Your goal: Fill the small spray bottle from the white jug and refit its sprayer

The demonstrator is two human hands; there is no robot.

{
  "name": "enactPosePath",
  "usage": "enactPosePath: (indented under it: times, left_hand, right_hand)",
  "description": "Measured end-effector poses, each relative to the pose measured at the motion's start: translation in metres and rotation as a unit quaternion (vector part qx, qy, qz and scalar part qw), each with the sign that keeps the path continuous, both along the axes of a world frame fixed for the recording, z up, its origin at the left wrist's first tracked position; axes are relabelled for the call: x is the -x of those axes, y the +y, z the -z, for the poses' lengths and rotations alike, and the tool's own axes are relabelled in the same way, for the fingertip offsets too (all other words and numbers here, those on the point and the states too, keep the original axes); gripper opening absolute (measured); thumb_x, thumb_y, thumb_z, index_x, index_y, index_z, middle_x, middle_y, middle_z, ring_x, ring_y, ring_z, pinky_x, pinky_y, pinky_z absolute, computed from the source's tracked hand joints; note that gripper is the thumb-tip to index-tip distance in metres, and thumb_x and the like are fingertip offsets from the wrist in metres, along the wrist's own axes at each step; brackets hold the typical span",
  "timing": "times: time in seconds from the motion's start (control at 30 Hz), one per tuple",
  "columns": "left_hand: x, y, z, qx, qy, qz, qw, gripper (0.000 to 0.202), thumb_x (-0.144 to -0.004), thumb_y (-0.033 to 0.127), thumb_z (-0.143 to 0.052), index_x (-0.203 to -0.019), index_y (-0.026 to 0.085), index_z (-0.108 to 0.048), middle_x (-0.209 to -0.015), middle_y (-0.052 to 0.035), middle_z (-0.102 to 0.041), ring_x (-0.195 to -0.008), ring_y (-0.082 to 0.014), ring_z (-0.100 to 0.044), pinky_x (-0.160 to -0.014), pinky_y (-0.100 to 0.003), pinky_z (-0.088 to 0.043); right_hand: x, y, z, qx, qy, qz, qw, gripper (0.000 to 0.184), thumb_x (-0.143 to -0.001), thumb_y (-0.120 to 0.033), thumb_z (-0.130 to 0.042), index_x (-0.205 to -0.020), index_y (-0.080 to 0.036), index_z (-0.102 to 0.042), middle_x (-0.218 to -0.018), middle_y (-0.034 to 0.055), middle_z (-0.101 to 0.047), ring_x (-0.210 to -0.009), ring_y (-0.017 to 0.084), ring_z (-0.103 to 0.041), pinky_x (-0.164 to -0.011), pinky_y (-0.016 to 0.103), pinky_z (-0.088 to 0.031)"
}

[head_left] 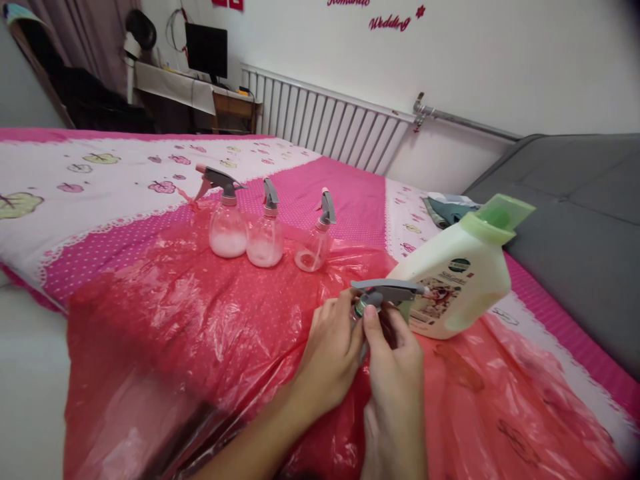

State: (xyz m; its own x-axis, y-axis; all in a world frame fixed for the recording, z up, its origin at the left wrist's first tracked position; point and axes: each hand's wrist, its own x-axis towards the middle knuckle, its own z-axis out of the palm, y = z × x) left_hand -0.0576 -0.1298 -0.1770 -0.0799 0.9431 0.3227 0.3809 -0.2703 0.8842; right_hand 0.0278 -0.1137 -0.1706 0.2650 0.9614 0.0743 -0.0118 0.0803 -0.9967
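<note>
Both hands are closed on a spray bottle with a grey trigger head (390,291), above the red plastic sheet (240,313). My left hand (330,343) wraps the bottle's body, which is mostly hidden by the fingers. Thumb and fingers of my right hand (397,357) grip it at the neck, just under the trigger head. Beyond them stand three clear spray bottles: one with whitish liquid (229,233), a middle one (265,243) with a little, and a nearly see-through one (313,250). Right behind my hands, a large cream jug with a green cap (457,273) stands tilted.
The red sheet lies over a bed with a pink and white patterned cover (345,193). At the right is a grey padded headboard (575,213), with folded cloth (447,210) beside it. A white radiator (325,113) and a desk with a monitor (207,51) are further back.
</note>
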Motion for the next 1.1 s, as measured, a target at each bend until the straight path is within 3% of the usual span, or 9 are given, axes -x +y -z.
enactPosePath:
  times: [0.2,0.4,0.7,0.87,1.1]
  left_hand:
    - [0.0009,0.0016,0.0029,-0.008,-0.002,-0.005,1.0,0.03,-0.109,0.032,-0.038,-0.136,0.026,-0.051,-0.119,-0.0069,-0.066,-0.107,-0.0272,-0.058,-0.1,-0.044,-0.045]
    - [0.0003,0.0021,-0.0005,0.003,-0.006,-0.008,1.0,0.033,-0.109,0.042,-0.041,-0.134,0.025,-0.053,-0.117,-0.007,-0.067,-0.109,-0.028,-0.058,-0.104,-0.045,-0.045]
    - [-0.0015,0.0001,-0.0031,0.006,-0.007,-0.002,1.0,0.031,-0.109,0.041,-0.041,-0.132,0.025,-0.054,-0.119,-0.0065,-0.066,-0.11,-0.0272,-0.057,-0.105,-0.046,-0.043]
    - [-0.0014,-0.0009,-0.0008,0.011,0.008,-0.008,1.0,0.035,-0.11,0.041,-0.038,-0.138,0.024,-0.05,-0.119,-0.0078,-0.065,-0.112,-0.0279,-0.057,-0.104,-0.045,-0.043]
    - [-0.0014,0.0025,0.0017,0.008,-0.001,-0.011,1.0,0.033,-0.11,0.039,-0.039,-0.137,0.025,-0.051,-0.122,-0.0076,-0.066,-0.114,-0.028,-0.058,-0.103,-0.045,-0.043]
  right_hand:
    - [0.0011,-0.0027,-0.0049,0.008,-0.003,-0.052,0.999,0.058,-0.081,-0.057,-0.073,-0.128,-0.023,-0.072,-0.131,0.0105,-0.072,-0.127,0.028,-0.063,-0.109,0.043,-0.047]
    - [-0.0005,-0.0023,0.0006,0.034,0.064,-0.037,0.997,0.058,-0.083,-0.062,-0.067,-0.127,-0.024,-0.071,-0.13,0.0085,-0.072,-0.128,0.026,-0.062,-0.105,0.037,-0.05]
    - [-0.0006,-0.0033,-0.0036,0.027,0.079,-0.063,0.994,0.058,-0.08,-0.059,-0.071,-0.128,-0.026,-0.07,-0.135,0.0078,-0.069,-0.129,0.026,-0.061,-0.108,0.04,-0.047]
    - [-0.0032,0.0001,-0.0015,0.02,0.047,-0.051,0.997,0.057,-0.079,-0.059,-0.07,-0.124,-0.024,-0.07,-0.138,0.0089,-0.067,-0.129,0.026,-0.06,-0.113,0.043,-0.043]
    - [-0.0026,0.0011,0.0003,0.043,0.023,-0.061,0.997,0.058,-0.084,-0.063,-0.063,-0.13,-0.027,-0.068,-0.139,0.0079,-0.067,-0.128,0.025,-0.062,-0.107,0.038,-0.047]
